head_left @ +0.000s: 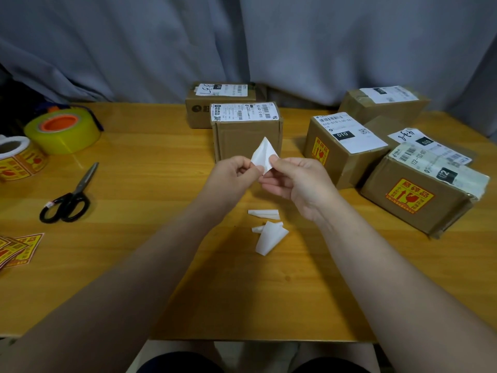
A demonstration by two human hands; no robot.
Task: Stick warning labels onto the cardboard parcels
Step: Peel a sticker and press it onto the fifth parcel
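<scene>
Label backing (262,154) btwn both hands

Worktop (150,292): honey-coloured wood-grain laminate, glossy, with soft reflections across its surface; its near edge runs below the forearms. Curtain (322,49): grey-blue fabric in loose vertical folds, hanging beyond the hands along the worktop's far edge. Lighting: dim, even, indoor.

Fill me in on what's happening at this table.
A person is labelling cardboard parcels. Both hands, left hand and right hand, pinch a white paper piece in front of the middle parcel, whose front shows no warning label. Two parcels at right already carry labels. Curled backing scraps lie on the table; loose labels wait at left.
</scene>
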